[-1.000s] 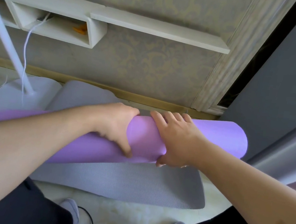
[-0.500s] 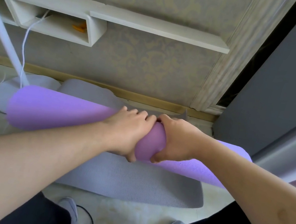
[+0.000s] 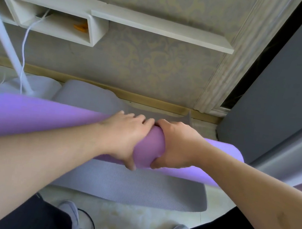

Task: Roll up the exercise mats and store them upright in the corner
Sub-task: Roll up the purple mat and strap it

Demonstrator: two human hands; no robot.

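- Currently the fingers (image 3: 135,119) of the left hand (image 3: 123,137) and right hand (image 3: 176,147) are clenched round the middle of the rolled purple mat (image 3: 28,115), held level above the floor.
- One mat judged rolled, not yet stood upright.
- Grey mat (image 3: 135,188) is seen flat on the floor (image 3: 130,221); rolling and storing are left.

Over the last second the rolled purple mat (image 3: 28,117) was lifted off the grey mat (image 3: 135,186) and swung, its left end rising into view and its right end dipping. The left hand (image 3: 125,138) and right hand (image 3: 176,145) slid together and closed round its middle.
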